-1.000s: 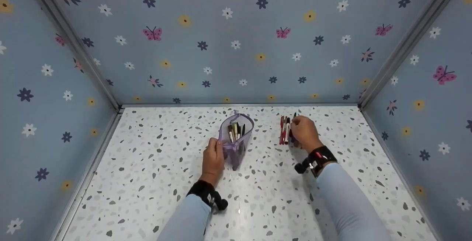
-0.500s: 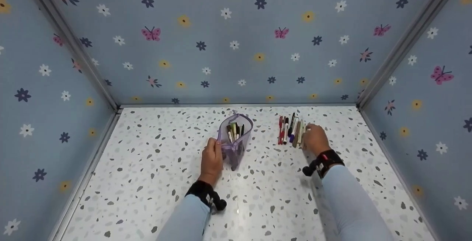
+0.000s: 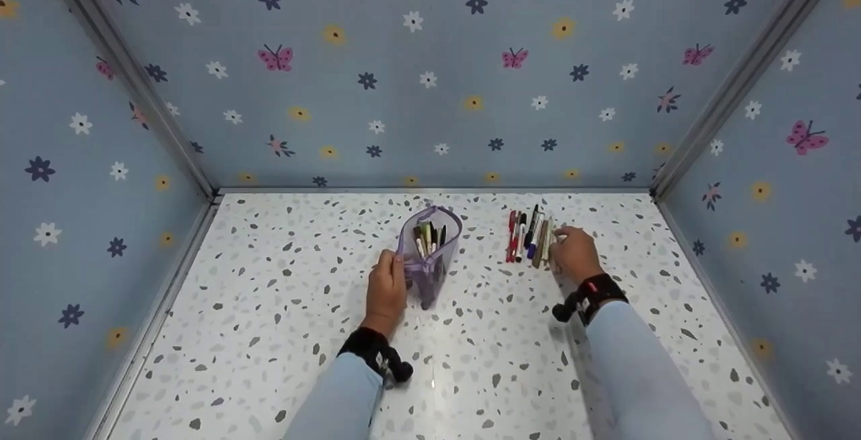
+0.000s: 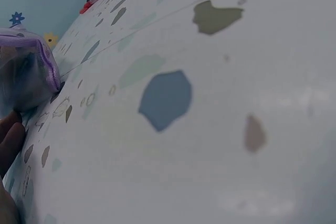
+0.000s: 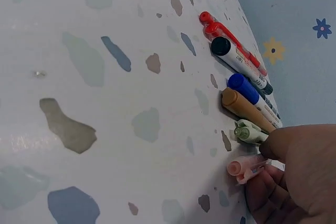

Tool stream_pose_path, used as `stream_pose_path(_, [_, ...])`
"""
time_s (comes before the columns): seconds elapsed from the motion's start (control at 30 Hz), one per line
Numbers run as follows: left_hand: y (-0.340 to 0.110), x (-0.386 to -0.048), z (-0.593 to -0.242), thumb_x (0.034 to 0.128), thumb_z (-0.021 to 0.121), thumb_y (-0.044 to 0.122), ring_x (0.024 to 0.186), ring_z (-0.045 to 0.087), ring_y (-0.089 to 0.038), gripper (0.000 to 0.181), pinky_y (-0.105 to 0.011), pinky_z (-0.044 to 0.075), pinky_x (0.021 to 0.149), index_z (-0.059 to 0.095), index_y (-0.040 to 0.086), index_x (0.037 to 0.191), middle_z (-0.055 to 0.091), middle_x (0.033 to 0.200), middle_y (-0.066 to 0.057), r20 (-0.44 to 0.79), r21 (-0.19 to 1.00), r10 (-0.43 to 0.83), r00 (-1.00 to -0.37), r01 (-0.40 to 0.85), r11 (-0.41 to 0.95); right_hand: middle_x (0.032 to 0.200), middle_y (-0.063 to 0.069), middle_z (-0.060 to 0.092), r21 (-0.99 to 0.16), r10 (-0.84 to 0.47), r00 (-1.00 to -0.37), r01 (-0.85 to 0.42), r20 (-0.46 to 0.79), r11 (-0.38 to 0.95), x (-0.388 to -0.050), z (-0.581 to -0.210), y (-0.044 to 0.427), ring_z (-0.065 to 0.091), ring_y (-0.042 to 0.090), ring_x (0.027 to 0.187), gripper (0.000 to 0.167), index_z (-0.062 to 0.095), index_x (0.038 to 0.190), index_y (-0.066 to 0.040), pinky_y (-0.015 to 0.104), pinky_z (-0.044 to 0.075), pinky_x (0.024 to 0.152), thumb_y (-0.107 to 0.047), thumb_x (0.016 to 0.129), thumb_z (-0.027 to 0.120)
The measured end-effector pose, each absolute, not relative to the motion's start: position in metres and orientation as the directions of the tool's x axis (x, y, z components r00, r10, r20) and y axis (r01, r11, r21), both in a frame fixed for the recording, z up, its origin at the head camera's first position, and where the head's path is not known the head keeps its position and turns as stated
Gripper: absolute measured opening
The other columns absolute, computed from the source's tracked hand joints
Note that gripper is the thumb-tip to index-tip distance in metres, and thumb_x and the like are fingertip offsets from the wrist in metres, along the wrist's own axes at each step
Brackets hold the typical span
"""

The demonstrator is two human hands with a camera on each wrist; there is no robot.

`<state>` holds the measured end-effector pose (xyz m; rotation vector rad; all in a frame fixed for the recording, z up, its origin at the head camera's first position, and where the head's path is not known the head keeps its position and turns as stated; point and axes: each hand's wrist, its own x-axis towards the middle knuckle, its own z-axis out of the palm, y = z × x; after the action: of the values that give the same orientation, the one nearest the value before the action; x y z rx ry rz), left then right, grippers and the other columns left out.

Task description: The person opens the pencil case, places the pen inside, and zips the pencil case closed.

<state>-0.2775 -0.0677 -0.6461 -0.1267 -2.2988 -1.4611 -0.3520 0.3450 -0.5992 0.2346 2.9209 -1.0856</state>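
Observation:
My left hand (image 3: 387,292) grips the near left edge of a purple mesh pencil case (image 3: 430,268), which stands with its mouth open and several pens (image 3: 430,238) inside. In the left wrist view the purple case (image 4: 50,69) shows at the left edge, partly cut off. At the right end of a row of pens and markers (image 3: 528,238), my right hand (image 3: 575,253) pinches a pink pen (image 5: 242,167) between thumb and fingers. Beside it lie a pale green pen (image 5: 249,134), a brown marker (image 5: 244,107) and a blue-capped marker (image 5: 247,90).
Farther left in the row lie a black-capped white marker (image 5: 239,59) and red pens (image 5: 231,35). The speckled white tabletop (image 3: 471,359) meets a blue flowered back wall (image 3: 430,117) just behind the case and pens. Side walls stand left and right.
My right hand has moved right, from the middle of the pen row to its right end, uncovering the middle pens. The left hand and the pencil case have stayed in place.

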Motion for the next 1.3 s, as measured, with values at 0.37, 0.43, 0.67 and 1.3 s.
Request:
stream_pose_path(0.37, [-0.069,-0.278,-0.648,0.1202,0.049,0.019,0.069,0.056,-0.014,0.022,-0.033,0.048,0.066,0.052,0.011,0.1,0.061,0.077,-0.004,0.402,0.842,-0.143,-0.904,0.304,0.446,0.116,0.029,0.079,-0.736,0.128,-0.991,0.122,-0.049,0.665,-0.318,-0.569,0.326,0.065,0.017,0.063,0.047,0.063,0.153,0.005,0.029,0.052,0.06,-0.007,0.107,0.065])
stream_pose_path(0.43, [-0.069,-0.278,-0.648,0.1203,0.048,0.018,0.069,0.056,-0.015,0.022,-0.033,0.049,0.066,0.052,0.011,0.1,0.061,0.077,-0.005,0.39,0.848,-0.137,-0.911,0.297,0.439,0.121,0.027,0.078,-0.724,0.136,-0.986,0.16,-0.092,0.671,-0.323,-0.574,0.33,0.063,0.013,0.062,0.05,0.059,0.158,0.001,0.027,0.052,0.06,-0.009,0.109,0.064])
stream_pose_path(0.67, [-0.067,-0.279,-0.647,0.1201,0.048,0.017,0.069,0.057,-0.016,0.022,-0.032,0.049,0.066,0.052,0.01,0.099,0.062,0.077,-0.005,0.367,0.861,-0.131,-0.921,0.283,0.423,0.125,0.026,0.077,-0.698,0.188,-0.979,0.188,-0.078,0.69,-0.348,-0.583,0.336,0.065,0.014,0.075,0.05,0.058,0.161,-0.002,0.029,0.053,0.068,-0.017,0.114,0.06])
stream_pose_path(1.3, [-0.068,-0.278,-0.646,0.1206,0.048,0.016,0.066,0.05,-0.012,0.023,-0.031,0.044,0.064,0.051,0.01,0.099,0.055,0.075,-0.002,0.393,0.849,-0.123,-0.911,0.308,0.43,0.106,0.012,0.084,-0.911,0.048,-0.985,-0.136,0.168,0.39,-0.342,-0.545,0.16,0.08,0.031,0.094,0.031,0.073,0.135,-0.008,0.028,0.059,0.076,-0.016,0.106,0.081])
